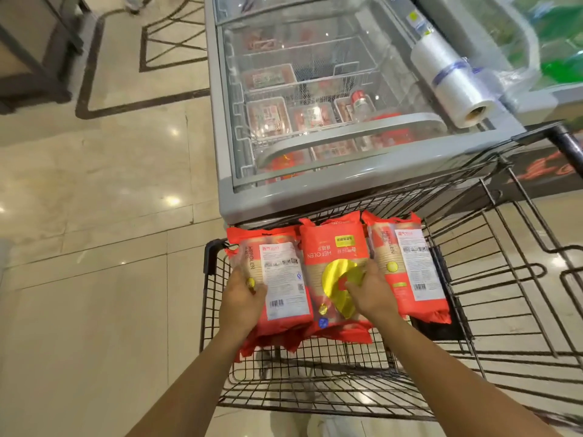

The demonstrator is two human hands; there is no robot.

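The left pack (284, 279) is gripped by the left hand (243, 294), the middle pack (334, 250) by the right hand (369, 291); both should be laid flat in the cart (315, 389).

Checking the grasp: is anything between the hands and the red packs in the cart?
Nothing visible does. The left hand grips the left pack at its edge, and the right hand holds the middle pack. Both touch the wrappers directly.
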